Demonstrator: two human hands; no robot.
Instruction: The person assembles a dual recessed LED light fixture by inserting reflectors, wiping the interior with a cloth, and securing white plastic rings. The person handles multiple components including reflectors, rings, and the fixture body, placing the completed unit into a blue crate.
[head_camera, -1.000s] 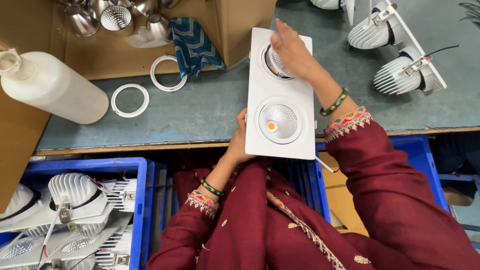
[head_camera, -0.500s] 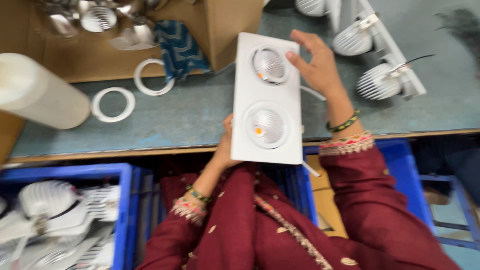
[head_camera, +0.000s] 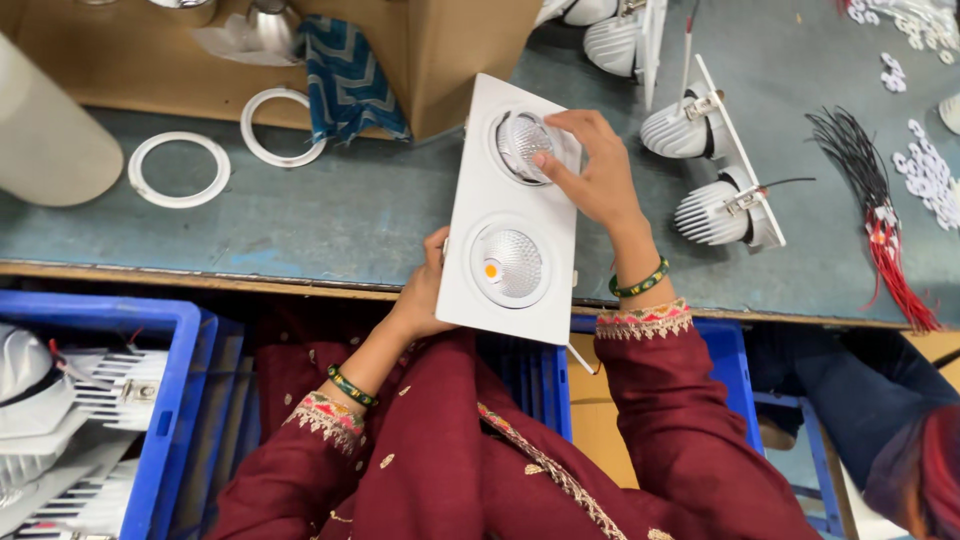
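I've got the white twin-lamp fixture (head_camera: 512, 215) held up over the near edge of the worktop (head_camera: 350, 215), long side running away from me. My left hand (head_camera: 425, 295) grips its near-left edge from underneath, thumb on the rim. My right hand (head_camera: 590, 170) is closed w/ fingertips on the far lamp (head_camera: 522, 143), pinching its rim. The near lamp (head_camera: 508, 265) sits seated in its hole, orange LED chip showing.

Risks as I judge them: the fixture is only held at one corner, so pressure from my right hand on the far lamp could lever it out of my left grip & drop it past the worktop edge, towards the blue bin (head_camera: 130, 400) or my lap. Pushing off-centre could also tilt the lamp in its ring or smudge the reflector.

Nearby: two white rings (head_camera: 178, 170) by the far-left side, a cardboard box (head_camera: 455, 50) behind, finished heatsink lamps (head_camera: 715, 170) to the right, a bundle of red & black wires (head_camera: 870, 200) near the right edge.
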